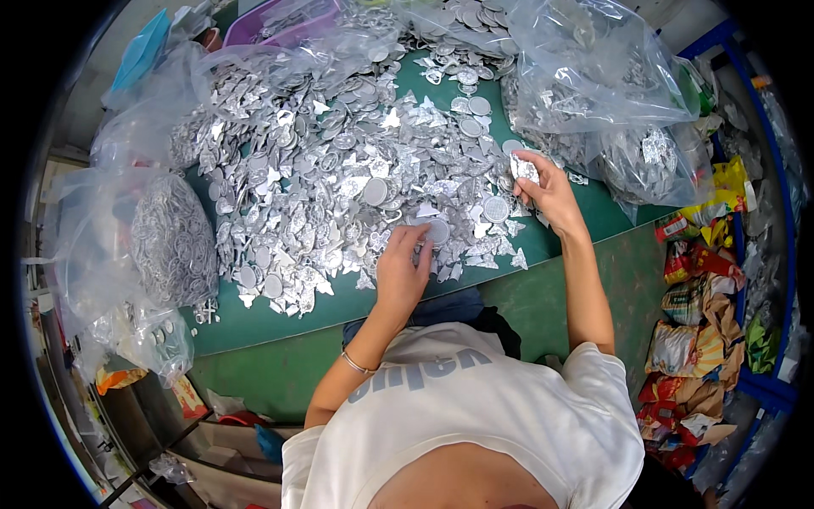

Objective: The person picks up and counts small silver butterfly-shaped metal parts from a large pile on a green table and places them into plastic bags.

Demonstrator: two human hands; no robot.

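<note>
A wide heap of small silver metal pieces (322, 187) covers the middle of a green table (280, 327). Flat discs, star-like and irregular shapes are mixed in it. At the heap's near edge, my left hand (403, 267) has its fingertips on a round silver disc (437, 232), the thumb and forefinger closing at its left side. Farther right, my right hand (547, 191) pinches a shiny silver metal piece (525, 168) between thumb and fingers, raised above the table. Its exact shape is partly covered by the fingers.
Clear plastic bags of silver pieces stand at the left (174, 246) and the back right (593, 93). A purple bin (280, 21) sits at the back, near a blue tray (140, 51). Colourful packages (691, 331) fill a blue-framed rack (767, 386) at the right.
</note>
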